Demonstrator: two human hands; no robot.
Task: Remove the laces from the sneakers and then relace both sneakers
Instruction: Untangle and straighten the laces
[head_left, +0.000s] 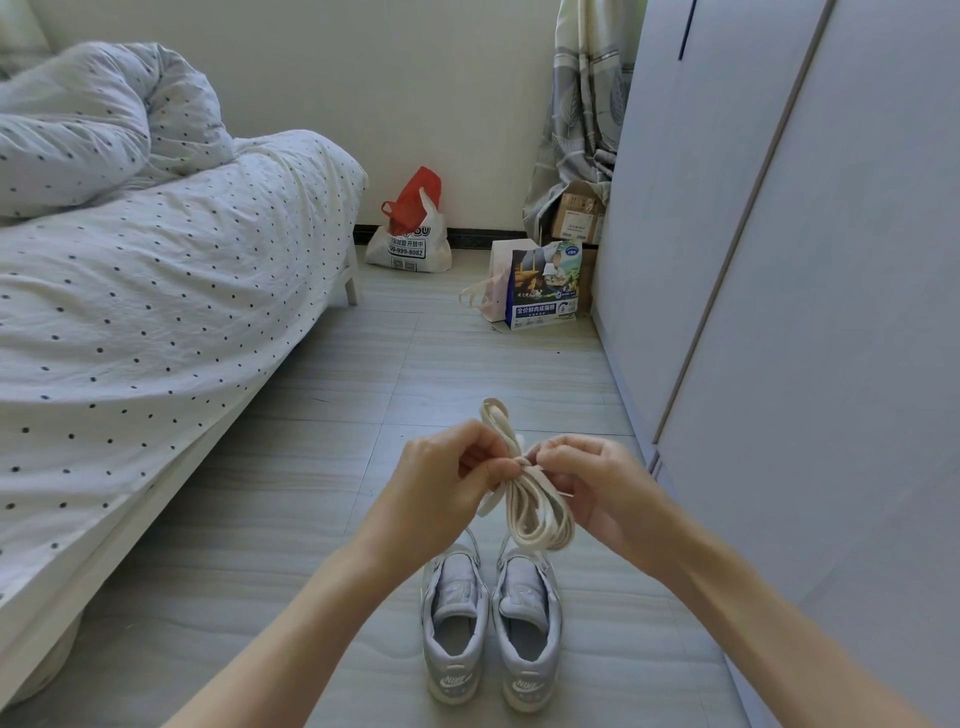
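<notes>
2 hands up front: left hand (441, 467) & right hand (587, 478) each had grip pinched on 1 cream lace bundle (535, 509), held above 2 grey sneakers (491, 629). Sneakers sat side by side on floor (311, 519), unlaced, heels toward camera. Bed (156, 291) at left; 3 bags by wall.

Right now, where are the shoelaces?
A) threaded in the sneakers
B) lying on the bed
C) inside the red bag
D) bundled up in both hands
D: the cream laces are a looped bundle pinched between the left hand and right hand, held above the two sneakers, whose tongues show no lacing.
</notes>
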